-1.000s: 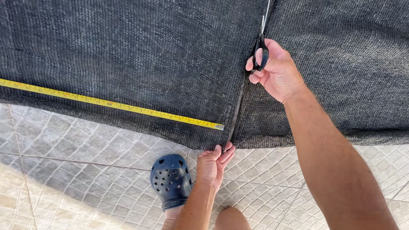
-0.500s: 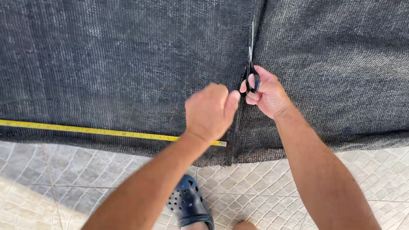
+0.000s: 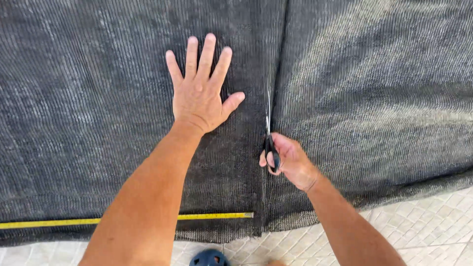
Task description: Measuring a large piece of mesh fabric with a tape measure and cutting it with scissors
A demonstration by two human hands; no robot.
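Right hand (image 3: 290, 162) closed round scissors (image 3: 269, 143), blades up along the slit. Left hand (image 3: 199, 88) spread flat on black mesh (image 3: 369, 88), pinning it taut beside the cut. Yellow tape (image 3: 217, 216) along the hem, over tiled floor (image 3: 433, 216).

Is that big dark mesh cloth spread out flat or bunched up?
Spread flat. The mesh cloth lies open over the tiled floor, the left hand pressed on it with fingers splayed; a cut runs up from its near edge to the scissors.
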